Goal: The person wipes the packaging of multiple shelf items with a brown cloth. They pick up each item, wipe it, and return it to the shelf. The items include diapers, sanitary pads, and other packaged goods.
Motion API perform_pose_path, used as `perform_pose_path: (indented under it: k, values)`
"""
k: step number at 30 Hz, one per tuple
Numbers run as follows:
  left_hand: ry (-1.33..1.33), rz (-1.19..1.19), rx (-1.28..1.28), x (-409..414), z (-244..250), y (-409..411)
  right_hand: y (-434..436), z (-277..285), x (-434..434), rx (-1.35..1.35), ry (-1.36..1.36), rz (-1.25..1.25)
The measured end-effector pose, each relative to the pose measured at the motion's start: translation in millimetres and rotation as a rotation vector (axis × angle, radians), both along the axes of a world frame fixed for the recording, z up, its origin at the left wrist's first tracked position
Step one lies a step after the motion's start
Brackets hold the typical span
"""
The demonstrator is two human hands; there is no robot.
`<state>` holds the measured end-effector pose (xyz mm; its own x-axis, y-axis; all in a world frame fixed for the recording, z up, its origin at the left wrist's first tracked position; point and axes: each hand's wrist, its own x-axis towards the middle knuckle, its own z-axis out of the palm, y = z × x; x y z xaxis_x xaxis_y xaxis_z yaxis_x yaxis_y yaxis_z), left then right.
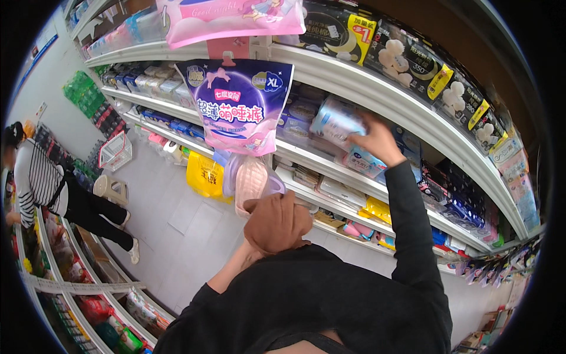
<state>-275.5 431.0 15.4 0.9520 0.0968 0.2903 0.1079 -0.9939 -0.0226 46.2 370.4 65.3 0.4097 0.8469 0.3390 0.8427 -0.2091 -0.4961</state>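
Observation:
My right hand (376,138) grips one end of a light blue and white pack (336,121) at the middle shelf; the pack is slightly blurred. Just below it lies a smaller blue packet (365,161). Dark blue packs (297,117) stand to its left on that shelf. In front of my body, my left hand (253,251) is bunched up in a brown cloth (281,223), which hides the fingers. Beyond the cloth hangs a pair of pale pink slippers (252,179). A purple and pink hanging bag (236,106) is above them.
White shelves (389,84) curve across the front, with black boxed packs (400,57) on top. A yellow bag (205,175) hangs low. At left, a person in a striped top (42,172) stands by other shelves, near a beige stool (110,188) and a white basket (116,151) on the floor.

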Motion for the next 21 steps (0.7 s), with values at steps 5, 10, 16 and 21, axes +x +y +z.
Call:
perform_pose_path:
  k: [5, 10, 16, 21]
  values:
    - [0.002, 0.246, -0.118, 13.5, 10.3, 5.7, -53.1, -33.4, -75.7, 0.122, 0.356, 0.043]
    - [-0.929, 0.244, -1.835, 47.5, -63.6, 2.9, -58.3, -95.3, -187.7, 0.429, 1.028, -0.031]
    - [-0.72, 0.304, -1.628, 68.9, -86.2, -41.5, -69.6, -105.3, -195.7, 0.585, 1.035, -0.23]
    - [-0.669, 0.217, -1.586, 68.5, -95.9, -44.6, -87.2, -105.9, -201.0, 0.585, 0.918, -0.221]
